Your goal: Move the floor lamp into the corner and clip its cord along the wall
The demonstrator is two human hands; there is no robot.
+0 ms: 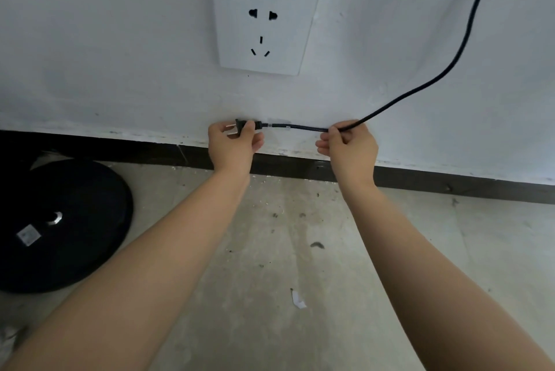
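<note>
**Plug in hand, cord stretched below the socket**

The left hand is closed on the plug, prongs pointing away from the right hand, just below the socket on the wall. The right hand, below and to the right of the socket, pinches the cord. Between the hands the cord runs straight, close against the wall; whether it touches I cannot tell. Past the right hand it climbs up and out of view, right of the socket. The lamp base sits on the floor, well to the left of and below the socket, beside the dark skirting. No clip is visible.

Risks, as I judge them: the socket is unused, and the prongs sit by the left fingers, so pushing the plug in with a finger across them invites a shock. Pulling the stretch too tight could strain the cord at the plug's neck. The long free run to the right could swing down or snag if the right hand lets go.
</note>
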